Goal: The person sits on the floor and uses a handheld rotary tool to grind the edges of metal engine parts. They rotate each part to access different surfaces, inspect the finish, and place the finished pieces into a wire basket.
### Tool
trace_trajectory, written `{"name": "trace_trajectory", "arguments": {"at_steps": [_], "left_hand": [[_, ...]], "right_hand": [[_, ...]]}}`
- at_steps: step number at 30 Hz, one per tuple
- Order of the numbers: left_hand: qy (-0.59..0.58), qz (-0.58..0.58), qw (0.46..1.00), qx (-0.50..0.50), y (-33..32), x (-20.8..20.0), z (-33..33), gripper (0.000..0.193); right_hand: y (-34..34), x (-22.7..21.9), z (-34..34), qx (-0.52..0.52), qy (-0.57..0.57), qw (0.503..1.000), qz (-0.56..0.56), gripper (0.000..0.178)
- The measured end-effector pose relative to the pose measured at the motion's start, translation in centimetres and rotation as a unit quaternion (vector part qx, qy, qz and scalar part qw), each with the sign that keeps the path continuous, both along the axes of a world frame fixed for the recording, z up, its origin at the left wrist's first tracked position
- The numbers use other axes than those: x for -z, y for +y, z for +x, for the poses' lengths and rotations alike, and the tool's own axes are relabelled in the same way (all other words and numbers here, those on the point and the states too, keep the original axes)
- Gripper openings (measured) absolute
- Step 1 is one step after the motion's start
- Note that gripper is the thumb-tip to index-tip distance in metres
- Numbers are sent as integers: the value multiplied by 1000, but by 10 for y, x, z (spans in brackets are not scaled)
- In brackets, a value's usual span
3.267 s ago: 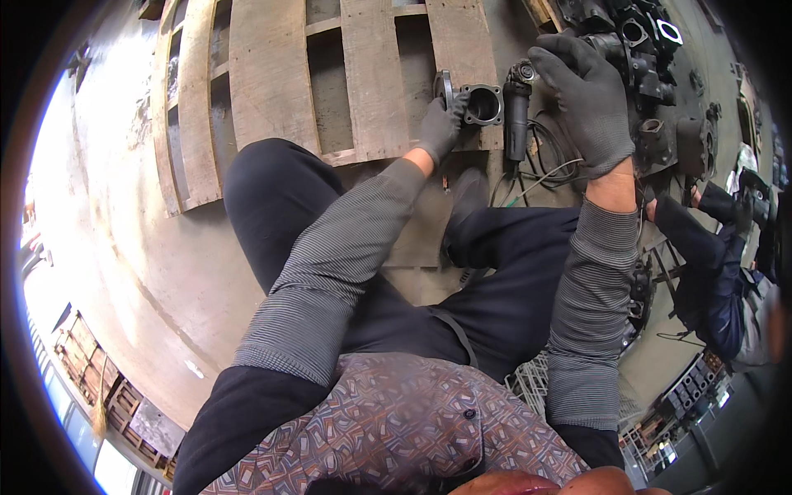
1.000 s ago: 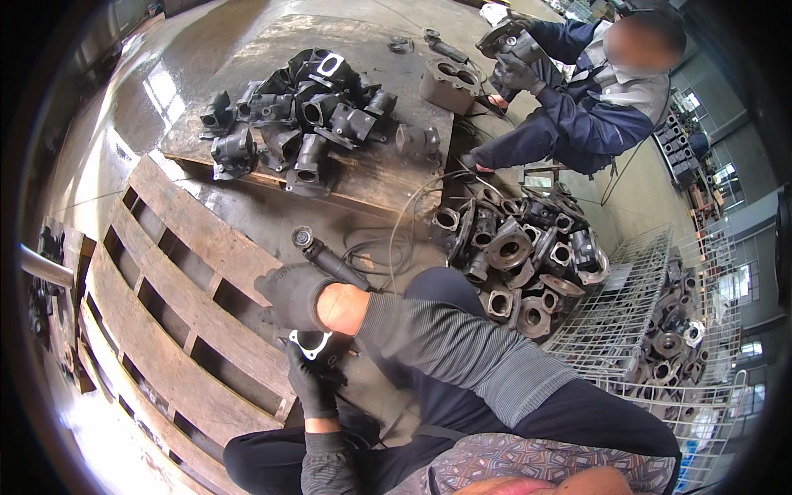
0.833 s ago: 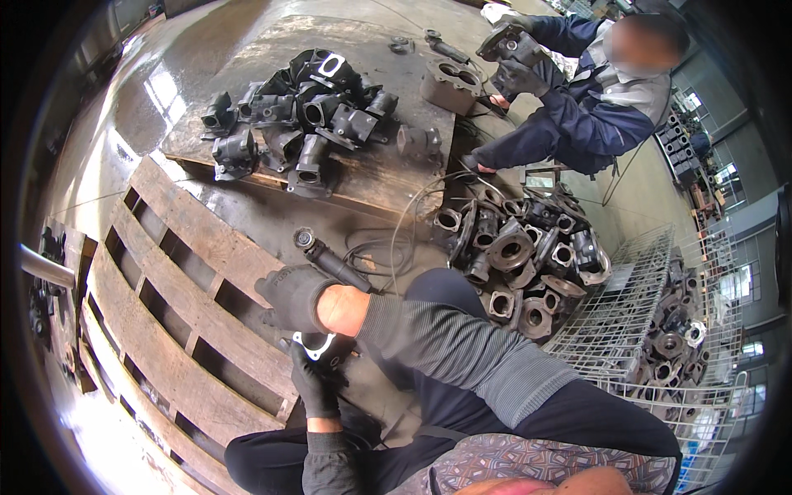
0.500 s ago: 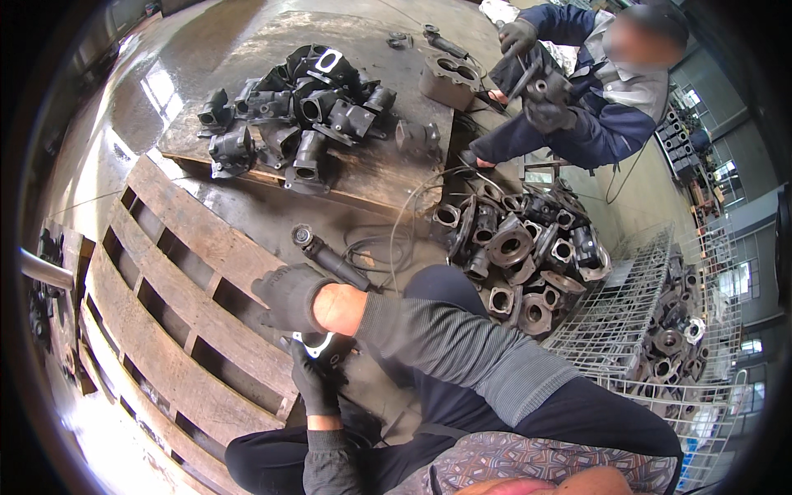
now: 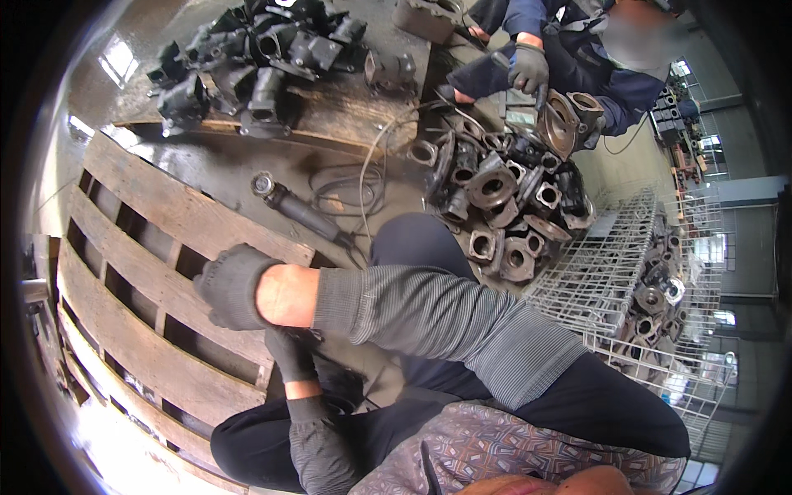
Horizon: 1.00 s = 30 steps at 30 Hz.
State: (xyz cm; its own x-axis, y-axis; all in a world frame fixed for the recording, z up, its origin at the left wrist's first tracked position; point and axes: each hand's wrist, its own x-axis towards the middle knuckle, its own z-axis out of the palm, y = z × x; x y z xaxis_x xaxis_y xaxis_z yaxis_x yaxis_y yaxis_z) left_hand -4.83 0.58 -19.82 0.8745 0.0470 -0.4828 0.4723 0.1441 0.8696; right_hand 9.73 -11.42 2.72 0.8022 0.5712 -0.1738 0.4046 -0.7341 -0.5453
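Note:
My right hand [image 5: 238, 289], in a dark grey work glove, reaches across from the right over the near edge of a wooden pallet [image 5: 194, 367]. Its fingers curl downward, and whatever they grip is hidden beneath the glove. My left hand [image 5: 290, 356], gloved too, comes up from below and sits under my right wrist, which covers its fingers. A dark edge [image 5: 312, 337], perhaps of a metal casting, shows beside it. Beyond the hands an angle grinder [image 5: 301, 212] lies on the floor with its cable.
Black castings [image 5: 266, 95] are heaped on a wooden board [image 5: 346, 115]. More castings [image 5: 493, 188] form a pile ahead of my knee, near a wire cage [image 5: 594, 276] of parts. A co-worker's gloved hand [image 5: 528, 70] is beside a large flanged casting [image 5: 563, 125].
My view has shifted, so the scene sits higher and further left. The pale-rimmed casting by my left hand is now covered by my right arm. The co-worker's casting has turned and lowered.

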Motion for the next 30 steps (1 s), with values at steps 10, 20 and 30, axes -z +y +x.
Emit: {"name": "trace_trajectory", "arguments": {"at_steps": [10,20,30], "left_hand": [[77,-29,994,-77,-5,33,14,40],[110,-19,991,-73,-8,20,-1,40],[120,-11,990,-69,-9,14,-13,40]], "right_hand": [[-8,15,-6,-24,-74,997,-15,21],[2,12,-6,-2,-44,999,-26,18],[-3,-27,-12,22,-10,994,-106,18]]}}
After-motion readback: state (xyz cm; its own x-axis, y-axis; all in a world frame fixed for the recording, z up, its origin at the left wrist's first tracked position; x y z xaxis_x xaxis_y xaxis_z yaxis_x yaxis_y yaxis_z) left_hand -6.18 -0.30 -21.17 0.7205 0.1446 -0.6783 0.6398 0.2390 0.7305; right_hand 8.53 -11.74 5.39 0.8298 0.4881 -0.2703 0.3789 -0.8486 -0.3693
